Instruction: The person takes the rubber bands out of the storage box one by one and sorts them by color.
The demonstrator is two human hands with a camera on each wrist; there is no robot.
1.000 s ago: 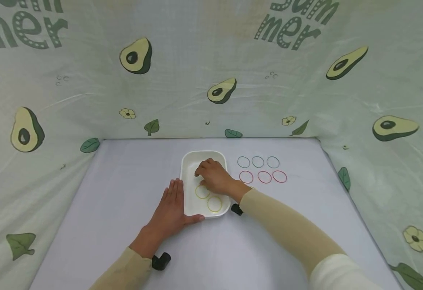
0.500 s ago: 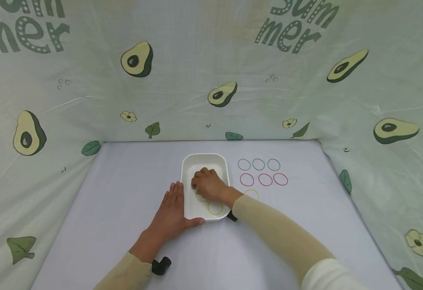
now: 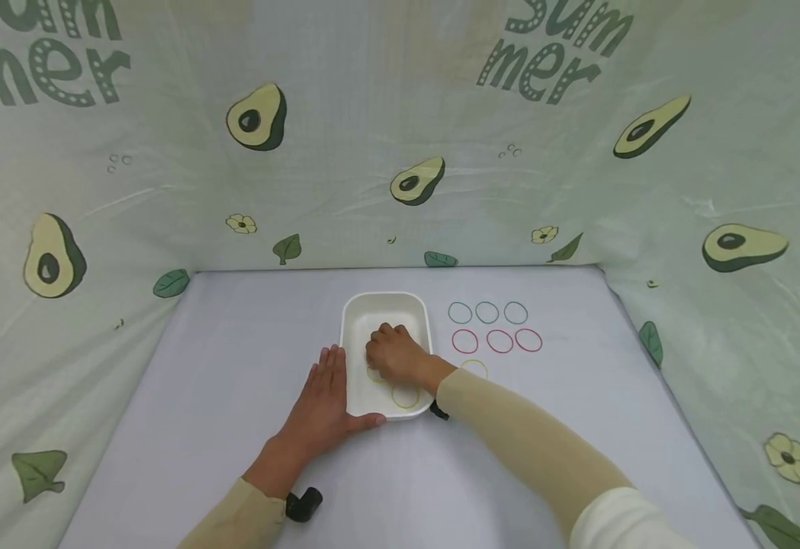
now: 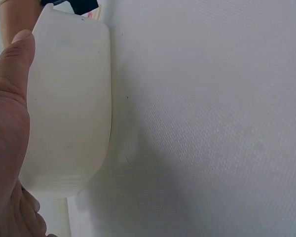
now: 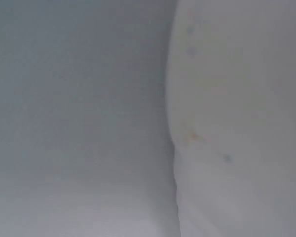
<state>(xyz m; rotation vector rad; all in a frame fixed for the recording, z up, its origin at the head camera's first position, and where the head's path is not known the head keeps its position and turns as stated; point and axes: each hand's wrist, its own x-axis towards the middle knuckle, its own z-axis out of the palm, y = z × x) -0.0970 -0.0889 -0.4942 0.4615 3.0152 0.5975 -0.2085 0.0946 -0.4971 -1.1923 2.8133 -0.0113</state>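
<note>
A white rectangular tray lies on the table. My left hand braces it, straight fingers along its left side and thumb at its near edge. In the left wrist view the thumb lies against the tray's outer wall. My right hand reaches down inside the tray with bent fingers; its fingertips are hidden, so I cannot tell what they hold. A thin yellow ring peeks out from under this hand. Nearer the front of the tray lies another yellow ring.
Right of the tray, three thin green-blue rings form a row. Below them is a row of three red rings. One yellow ring lies beneath, partly covered by the right sleeve. A patterned cloth encloses the table's back and sides.
My right hand has lowered toward the near part of the tray and bent its fingers, covering much of one yellow ring. The table's yellow ring shows more. My left hand keeps its place.
</note>
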